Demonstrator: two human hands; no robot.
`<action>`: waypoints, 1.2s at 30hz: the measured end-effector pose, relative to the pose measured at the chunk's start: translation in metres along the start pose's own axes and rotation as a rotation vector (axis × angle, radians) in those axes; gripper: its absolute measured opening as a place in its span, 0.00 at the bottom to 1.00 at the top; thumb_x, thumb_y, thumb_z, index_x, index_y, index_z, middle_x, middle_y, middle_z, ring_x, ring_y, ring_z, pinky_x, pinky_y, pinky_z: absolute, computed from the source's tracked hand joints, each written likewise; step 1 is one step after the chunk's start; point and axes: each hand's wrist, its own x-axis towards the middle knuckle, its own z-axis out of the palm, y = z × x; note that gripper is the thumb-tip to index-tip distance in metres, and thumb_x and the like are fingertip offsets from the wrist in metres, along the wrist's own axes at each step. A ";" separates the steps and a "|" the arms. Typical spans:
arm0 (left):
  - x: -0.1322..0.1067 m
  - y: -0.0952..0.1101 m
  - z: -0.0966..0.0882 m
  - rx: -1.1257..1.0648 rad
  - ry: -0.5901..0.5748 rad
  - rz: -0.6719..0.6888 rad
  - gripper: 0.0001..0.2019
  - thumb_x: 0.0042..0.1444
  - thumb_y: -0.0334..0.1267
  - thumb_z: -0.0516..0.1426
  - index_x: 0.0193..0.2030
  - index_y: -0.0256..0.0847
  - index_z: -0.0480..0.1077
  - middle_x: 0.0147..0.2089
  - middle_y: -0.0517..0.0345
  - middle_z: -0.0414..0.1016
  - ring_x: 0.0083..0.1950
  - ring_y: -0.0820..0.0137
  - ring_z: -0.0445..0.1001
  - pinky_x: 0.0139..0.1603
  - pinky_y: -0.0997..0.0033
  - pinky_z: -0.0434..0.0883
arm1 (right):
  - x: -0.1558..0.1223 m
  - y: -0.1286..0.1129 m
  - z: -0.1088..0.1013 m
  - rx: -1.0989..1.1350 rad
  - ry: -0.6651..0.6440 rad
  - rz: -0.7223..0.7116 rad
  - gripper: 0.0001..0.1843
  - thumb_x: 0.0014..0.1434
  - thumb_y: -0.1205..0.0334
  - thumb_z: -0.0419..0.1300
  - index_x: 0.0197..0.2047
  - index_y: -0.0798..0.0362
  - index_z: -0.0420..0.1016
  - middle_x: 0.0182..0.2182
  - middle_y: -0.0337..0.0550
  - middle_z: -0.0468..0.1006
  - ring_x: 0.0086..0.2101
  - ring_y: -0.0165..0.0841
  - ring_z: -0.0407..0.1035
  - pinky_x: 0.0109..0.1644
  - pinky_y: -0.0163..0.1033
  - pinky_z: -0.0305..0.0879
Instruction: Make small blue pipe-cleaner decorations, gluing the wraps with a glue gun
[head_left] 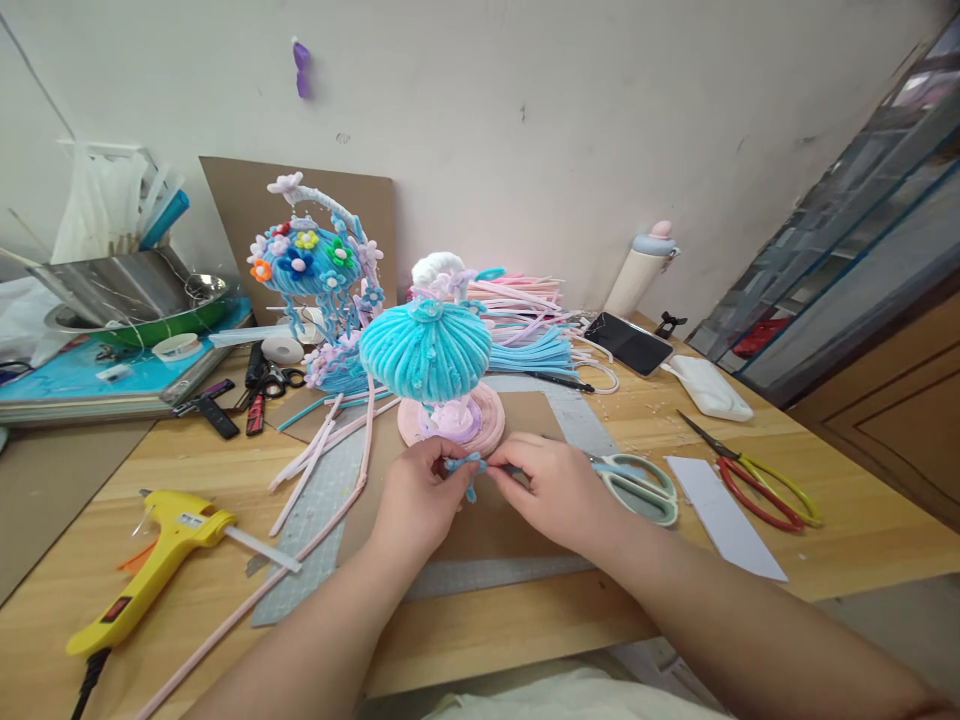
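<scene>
My left hand (pixel 416 495) and my right hand (pixel 551 480) meet over a brown cardboard sheet (pixel 480 530), both pinching a small blue pipe cleaner piece (pixel 466 468) that is bent into loops between the fingertips. Just behind them stands a blue pipe cleaner mushroom (pixel 426 350) on a pink coiled base (pixel 487 420). A second, taller blue figure decorated with small flowers (pixel 311 265) stands further back to the left.
A yellow glue gun (pixel 154 565) lies at the near left. Pale green scissors (pixel 637 485) and red-and-yellow scissors (pixel 750 480) lie at the right, beside a white paper strip (pixel 724 515). Loose pink pipe cleaners (pixel 315 470), a phone (pixel 628 342), a bottle (pixel 641 265) and a metal basin (pixel 139 295) surround the work.
</scene>
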 end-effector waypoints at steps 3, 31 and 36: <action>0.000 0.003 0.001 -0.104 0.035 -0.040 0.09 0.46 0.41 0.63 0.31 0.38 0.72 0.16 0.64 0.71 0.14 0.75 0.68 0.15 0.80 0.61 | -0.003 -0.004 0.005 0.053 0.027 0.034 0.06 0.56 0.66 0.57 0.30 0.52 0.74 0.28 0.41 0.77 0.29 0.32 0.69 0.33 0.36 0.59; 0.004 -0.001 -0.007 0.133 -0.336 -0.090 0.07 0.43 0.38 0.62 0.24 0.37 0.71 0.18 0.64 0.68 0.21 0.75 0.63 0.21 0.77 0.57 | 0.002 0.011 0.010 0.527 -0.489 0.387 0.05 0.46 0.65 0.61 0.26 0.54 0.67 0.22 0.33 0.64 0.24 0.26 0.55 0.27 0.32 0.46; 0.006 -0.009 -0.004 0.037 -0.204 -0.142 0.09 0.43 0.39 0.63 0.26 0.38 0.69 0.22 0.64 0.67 0.22 0.76 0.62 0.21 0.78 0.57 | -0.004 -0.002 0.011 -0.031 -0.155 0.105 0.05 0.50 0.71 0.58 0.30 0.52 0.69 0.30 0.36 0.72 0.29 0.29 0.63 0.30 0.34 0.48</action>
